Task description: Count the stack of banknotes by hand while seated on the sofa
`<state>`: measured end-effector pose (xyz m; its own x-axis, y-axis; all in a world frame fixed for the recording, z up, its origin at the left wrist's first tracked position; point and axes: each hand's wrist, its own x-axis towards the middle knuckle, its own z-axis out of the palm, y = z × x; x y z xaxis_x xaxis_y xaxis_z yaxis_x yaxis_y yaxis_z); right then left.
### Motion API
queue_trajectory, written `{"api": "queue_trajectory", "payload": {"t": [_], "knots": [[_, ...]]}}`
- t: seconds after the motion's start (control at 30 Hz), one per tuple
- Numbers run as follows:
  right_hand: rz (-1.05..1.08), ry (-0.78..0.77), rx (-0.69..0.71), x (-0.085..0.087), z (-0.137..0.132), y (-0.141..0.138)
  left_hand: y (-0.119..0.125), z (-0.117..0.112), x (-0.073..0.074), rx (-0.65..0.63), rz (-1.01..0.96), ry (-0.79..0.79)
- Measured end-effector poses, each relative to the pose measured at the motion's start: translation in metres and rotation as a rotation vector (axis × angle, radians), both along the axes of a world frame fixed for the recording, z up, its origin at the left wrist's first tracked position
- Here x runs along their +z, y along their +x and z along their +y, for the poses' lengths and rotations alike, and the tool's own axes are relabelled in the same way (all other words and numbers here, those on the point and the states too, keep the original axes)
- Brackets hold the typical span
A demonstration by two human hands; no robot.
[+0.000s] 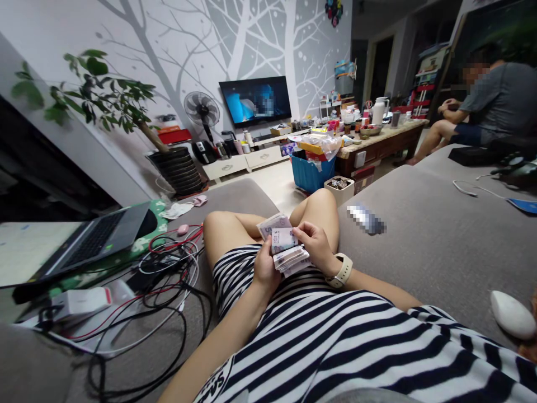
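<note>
A folded wad of banknotes (pixel 289 258) is held over my lap, its top notes fanned upward and a figure 5 showing on them. My left hand (pixel 267 267) grips the wad from the left side, thumb on its face. On the right, my right hand (pixel 315 245) pinches the edge of a top banknote (pixel 283 240) between thumb and fingers. A pale watch (pixel 342 271) is strapped round the right wrist. Striped navy and white cloth lies beneath both hands.
To the left are a laptop (pixel 96 235), tangled cables (pixel 168 280) and a pink mouse (pixel 183 230). A blurred phone-like object (pixel 366 219) and a white mouse (pixel 512 314) lie on the grey sofa (pixel 415 252). Another person (pixel 499 101) sits at the right, near the cluttered table (pixel 377 146).
</note>
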<state>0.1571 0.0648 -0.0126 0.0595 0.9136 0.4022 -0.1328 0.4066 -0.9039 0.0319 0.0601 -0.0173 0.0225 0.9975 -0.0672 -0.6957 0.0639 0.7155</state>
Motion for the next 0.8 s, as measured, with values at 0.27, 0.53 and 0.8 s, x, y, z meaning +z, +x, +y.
{"api": "queue_trajectory", "payload": {"t": [0.27, 0.53, 0.8], "knots": [[-0.015, 0.037, 0.023, 0.0014, -0.0011, 0.0002, 0.0001, -0.0022, 0.0038, 0.012, 0.080, 0.043], [0.062, 0.039, 0.091, 0.0035, -0.0041, -0.0008, -0.0004, 0.0003, 0.0007, 0.014, 0.083, 0.059], [0.118, 0.010, 0.138, 0.0033, -0.0051, -0.0015, -0.0012, -0.0001, -0.0015, 0.023, 0.103, 0.067]]}}
